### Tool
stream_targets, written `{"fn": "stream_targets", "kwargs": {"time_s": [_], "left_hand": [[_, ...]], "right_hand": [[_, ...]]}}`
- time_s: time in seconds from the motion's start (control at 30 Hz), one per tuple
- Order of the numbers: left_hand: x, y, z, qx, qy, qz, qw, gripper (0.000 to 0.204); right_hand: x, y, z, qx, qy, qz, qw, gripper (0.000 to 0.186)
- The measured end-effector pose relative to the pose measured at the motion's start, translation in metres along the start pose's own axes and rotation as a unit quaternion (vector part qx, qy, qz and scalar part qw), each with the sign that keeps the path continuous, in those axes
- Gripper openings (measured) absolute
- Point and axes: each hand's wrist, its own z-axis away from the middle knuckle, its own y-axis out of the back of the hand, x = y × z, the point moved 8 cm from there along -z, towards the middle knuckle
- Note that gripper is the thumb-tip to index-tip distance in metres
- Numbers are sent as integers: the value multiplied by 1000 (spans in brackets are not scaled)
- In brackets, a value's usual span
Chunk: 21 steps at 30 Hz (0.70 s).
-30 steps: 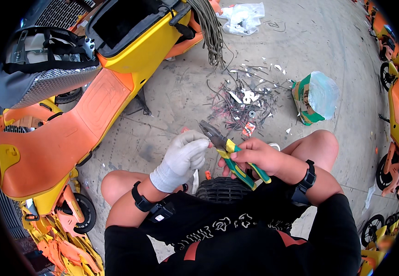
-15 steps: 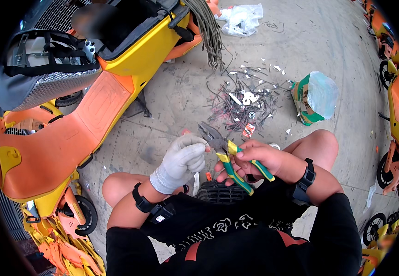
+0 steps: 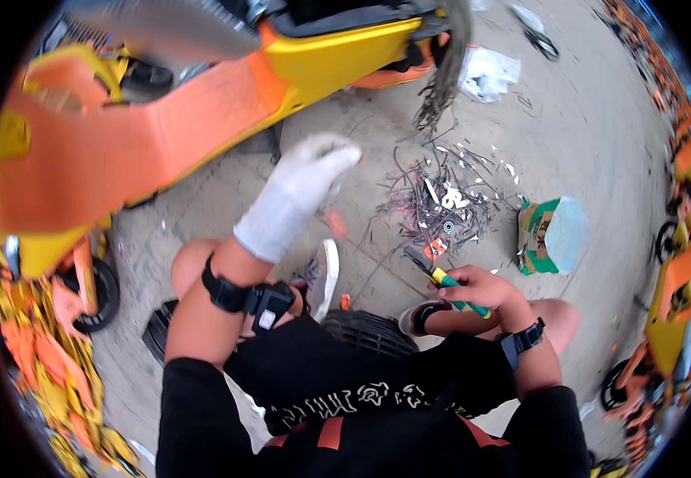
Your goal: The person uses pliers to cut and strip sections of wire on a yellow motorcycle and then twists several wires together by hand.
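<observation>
My left hand (image 3: 313, 163), in a whitish knit glove, is raised over the floor in front of the scooter's orange footboard (image 3: 210, 111). Motion smears its fingers, which look partly curled; whether anything is in them cannot be made out. Farther off, a bundle of grey cables (image 3: 443, 92) hangs from the yellow and orange scooter. My bare right hand (image 3: 485, 288) is wrapped round combination pliers (image 3: 443, 279) with green and yellow handles, held low above my right knee. Their jaws point forward and left, toward a pile of cut wire scraps (image 3: 449, 203).
Right of the scraps stands an open green bag (image 3: 540, 239) with a pale lining. A clear plastic bag (image 3: 489, 73) lies farther off. Beneath me is a black ribbed object (image 3: 369, 333). Scooter parts are heaped at left (image 3: 50, 327), and scooters line the right side (image 3: 680, 279).
My left hand has left the pliers and moved forward and up. My right hand has drawn the pliers right and lower. The view has shifted, so the scooter sits higher.
</observation>
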Motion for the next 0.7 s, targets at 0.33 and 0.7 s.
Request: {"fn": "stream_targets", "kwargs": {"time_s": [0.33,0.7], "left_hand": [[43,-26,-28,-12,-103,-88,991,33],[82,-59,-31,-30,-245,-80,966,32]], "right_hand": [[168,-6,-130,89,-248,318,911,59],[139,-46,-213,358,-20,438,825,40]]}}
